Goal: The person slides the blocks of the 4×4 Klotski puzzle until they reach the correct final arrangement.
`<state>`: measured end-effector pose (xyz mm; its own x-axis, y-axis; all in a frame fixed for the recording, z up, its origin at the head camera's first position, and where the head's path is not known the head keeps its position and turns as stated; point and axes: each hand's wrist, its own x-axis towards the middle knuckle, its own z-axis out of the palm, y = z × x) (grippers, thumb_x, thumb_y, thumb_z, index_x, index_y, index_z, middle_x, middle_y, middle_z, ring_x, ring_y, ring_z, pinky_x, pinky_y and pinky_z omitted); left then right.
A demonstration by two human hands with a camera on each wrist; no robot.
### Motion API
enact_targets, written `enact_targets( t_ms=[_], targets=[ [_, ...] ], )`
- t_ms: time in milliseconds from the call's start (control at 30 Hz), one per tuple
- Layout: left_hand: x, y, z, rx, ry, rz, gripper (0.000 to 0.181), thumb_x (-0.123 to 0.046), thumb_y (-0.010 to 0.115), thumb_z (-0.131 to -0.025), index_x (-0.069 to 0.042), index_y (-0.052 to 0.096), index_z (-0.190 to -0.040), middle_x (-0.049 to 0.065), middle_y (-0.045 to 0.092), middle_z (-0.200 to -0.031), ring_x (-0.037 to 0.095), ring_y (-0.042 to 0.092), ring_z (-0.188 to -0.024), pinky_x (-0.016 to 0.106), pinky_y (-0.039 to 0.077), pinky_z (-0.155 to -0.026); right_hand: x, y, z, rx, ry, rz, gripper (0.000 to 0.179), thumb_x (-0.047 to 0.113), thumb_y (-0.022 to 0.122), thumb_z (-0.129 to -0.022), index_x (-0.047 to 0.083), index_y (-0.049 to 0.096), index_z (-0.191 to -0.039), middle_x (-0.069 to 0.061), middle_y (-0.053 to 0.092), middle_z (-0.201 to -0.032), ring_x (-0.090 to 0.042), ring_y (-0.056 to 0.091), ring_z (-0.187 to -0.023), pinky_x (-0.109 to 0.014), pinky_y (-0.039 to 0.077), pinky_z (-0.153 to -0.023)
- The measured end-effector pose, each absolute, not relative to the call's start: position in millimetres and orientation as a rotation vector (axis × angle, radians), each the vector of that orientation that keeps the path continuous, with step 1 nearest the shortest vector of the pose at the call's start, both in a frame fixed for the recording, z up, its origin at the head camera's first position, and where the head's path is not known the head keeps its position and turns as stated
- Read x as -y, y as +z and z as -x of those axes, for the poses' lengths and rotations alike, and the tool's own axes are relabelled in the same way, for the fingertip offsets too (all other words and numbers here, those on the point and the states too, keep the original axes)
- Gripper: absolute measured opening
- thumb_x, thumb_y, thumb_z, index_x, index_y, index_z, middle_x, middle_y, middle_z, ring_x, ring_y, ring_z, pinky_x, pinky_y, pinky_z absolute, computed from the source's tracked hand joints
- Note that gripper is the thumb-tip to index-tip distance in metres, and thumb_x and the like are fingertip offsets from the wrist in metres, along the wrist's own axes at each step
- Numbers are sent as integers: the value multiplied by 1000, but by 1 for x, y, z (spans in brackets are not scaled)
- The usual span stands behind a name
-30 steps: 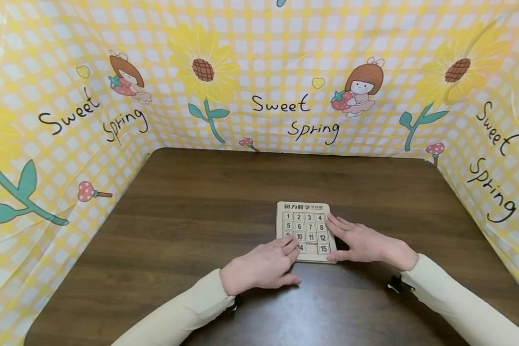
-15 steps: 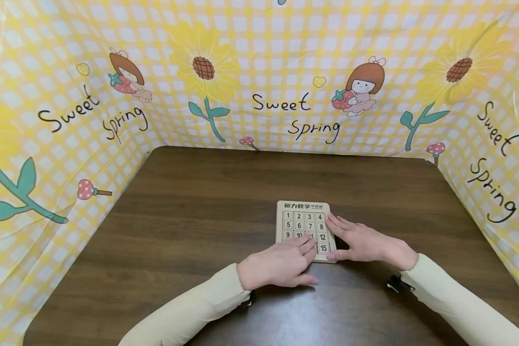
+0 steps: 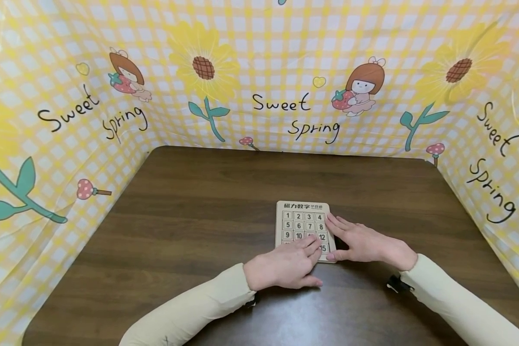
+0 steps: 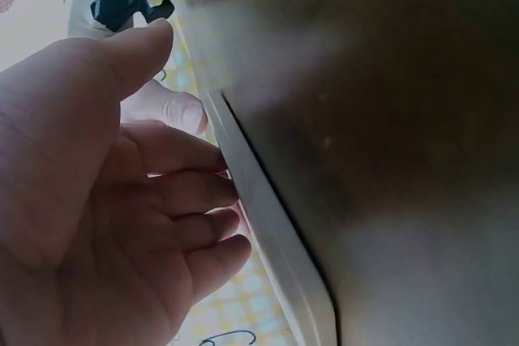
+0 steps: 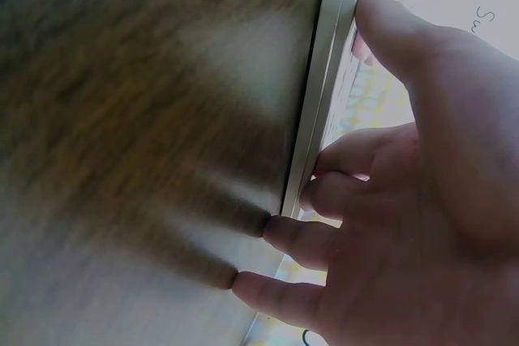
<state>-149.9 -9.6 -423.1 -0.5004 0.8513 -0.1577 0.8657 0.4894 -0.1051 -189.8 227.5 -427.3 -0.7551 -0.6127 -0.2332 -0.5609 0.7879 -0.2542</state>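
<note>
Covering the number puzzle [image 3: 302, 222] bottom row, left hand [image 3: 285, 266] fingers flat; right hand [image 3: 363, 242] braces edge, fingers straight.

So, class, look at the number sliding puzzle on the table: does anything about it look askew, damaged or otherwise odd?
Nothing stands out. The puzzle board lies flat and square on the wooden table, with tiles 1 to 12 in order. The left hand covers most of the bottom row; the right hand steadies the right edge.

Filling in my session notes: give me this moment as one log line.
left hand: fingers on bottom-row tiles | right hand: steadies number puzzle board at right edge | board flat on table
</note>
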Motion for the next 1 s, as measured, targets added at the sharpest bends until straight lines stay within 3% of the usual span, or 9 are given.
enact_targets(
  t_ms=[767,1000],
  targets=[
    [31,-419,151,-2642,-255,-1435,77,-62,37,-99,-2,43,-147,17,36,-156,28,28,-150,35,24,-122,-226,-428,194,-2668,-245,913,96,65,55,-89,2,23,-155,-18,17,-163,-41,24,-148,-65,35,-106],
    [43,-400,166,-2660,-152,-1412,76,-61,35,-100,-2,38,-150,17,30,-159,29,23,-151,38,23,-122,-234,-421,194,-2664,-294,884,97,65,54,-90,0,24,-154,-19,11,-164,-41,20,-149,-58,31,-114]
  ],
)
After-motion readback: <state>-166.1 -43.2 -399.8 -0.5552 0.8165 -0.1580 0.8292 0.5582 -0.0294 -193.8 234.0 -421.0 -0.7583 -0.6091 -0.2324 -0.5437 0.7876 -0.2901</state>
